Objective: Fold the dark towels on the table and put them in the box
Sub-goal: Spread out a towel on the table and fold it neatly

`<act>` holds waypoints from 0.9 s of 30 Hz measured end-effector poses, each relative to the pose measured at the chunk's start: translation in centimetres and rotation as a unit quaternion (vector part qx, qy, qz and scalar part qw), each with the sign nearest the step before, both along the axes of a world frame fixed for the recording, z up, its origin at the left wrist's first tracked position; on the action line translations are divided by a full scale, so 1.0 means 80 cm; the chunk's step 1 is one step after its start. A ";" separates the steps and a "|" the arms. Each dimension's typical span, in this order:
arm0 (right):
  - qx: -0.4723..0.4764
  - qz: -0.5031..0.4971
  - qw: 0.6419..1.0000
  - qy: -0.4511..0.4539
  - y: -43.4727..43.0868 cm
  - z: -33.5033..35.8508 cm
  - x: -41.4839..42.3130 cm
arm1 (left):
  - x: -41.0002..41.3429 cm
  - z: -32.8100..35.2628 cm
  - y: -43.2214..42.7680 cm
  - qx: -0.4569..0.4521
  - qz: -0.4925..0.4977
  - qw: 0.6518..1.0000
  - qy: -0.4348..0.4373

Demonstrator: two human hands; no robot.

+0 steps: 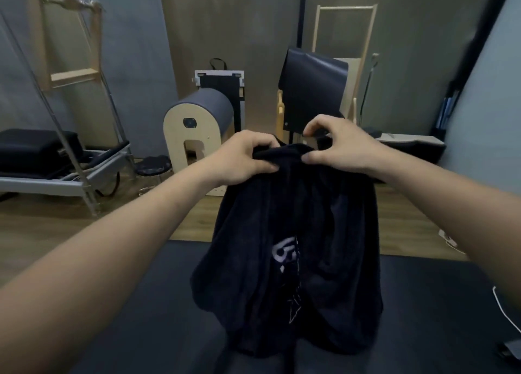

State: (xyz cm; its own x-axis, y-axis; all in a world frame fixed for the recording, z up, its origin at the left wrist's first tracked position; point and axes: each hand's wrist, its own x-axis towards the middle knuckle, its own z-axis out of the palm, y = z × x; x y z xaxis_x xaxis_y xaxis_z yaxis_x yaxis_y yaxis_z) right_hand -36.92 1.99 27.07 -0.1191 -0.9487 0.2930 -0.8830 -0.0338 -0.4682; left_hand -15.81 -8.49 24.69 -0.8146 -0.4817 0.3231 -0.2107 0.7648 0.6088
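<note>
We hold one towel [293,249] up by its top edge, before any fold.

Our left hand [245,159] and right hand [338,145] each pinch that edge, close together, arms stretched forward, the cloth hanging bunched down to the table [141,303]. We judge the next move is spreading the hands to open it flat (the box is not in view).

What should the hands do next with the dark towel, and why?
Probably draw the left hand and right hand apart along the top edge. Both grip the dark fluffy towel close together, so it hangs bunched and creased over the dark padded table, too crumpled to fold neatly.
</note>
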 end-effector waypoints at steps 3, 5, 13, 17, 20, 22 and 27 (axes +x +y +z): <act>0.096 0.090 0.991 -0.012 -0.005 -0.010 0.020 | -0.011 0.007 0.015 -0.023 -0.050 0.998 0.025; 0.098 0.086 0.991 0.006 -0.007 -0.013 0.023 | -0.013 0.010 0.015 -0.035 -0.052 0.998 0.024; -0.028 -0.023 0.998 0.054 0.005 0.020 -0.008 | 0.001 -0.080 0.018 -0.093 -0.006 0.992 -0.089; -0.056 -0.044 0.995 0.065 0.009 0.027 -0.023 | 0.008 -0.137 0.029 -0.124 0.048 0.961 -0.243; -0.095 -0.073 0.992 0.045 0.011 0.033 -0.039 | 0.018 -0.168 0.028 -0.197 0.084 0.885 -0.414; -0.107 -0.081 0.991 0.024 0.016 0.035 -0.053 | 0.037 -0.175 0.008 -0.187 0.116 0.857 -0.467; -0.064 -0.027 0.998 0.003 0.034 0.032 -0.064 | 0.052 -0.158 -0.028 -0.110 0.163 0.951 -0.237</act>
State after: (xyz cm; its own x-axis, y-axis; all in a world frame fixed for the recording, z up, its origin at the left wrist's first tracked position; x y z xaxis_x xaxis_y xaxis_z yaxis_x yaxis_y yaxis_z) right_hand -42.04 4.69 29.63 -0.1677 -0.8959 0.4114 -0.8878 -0.0441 -0.4581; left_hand -11.63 -10.69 12.06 -0.7130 -0.6967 0.0788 -0.6693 0.7098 0.2194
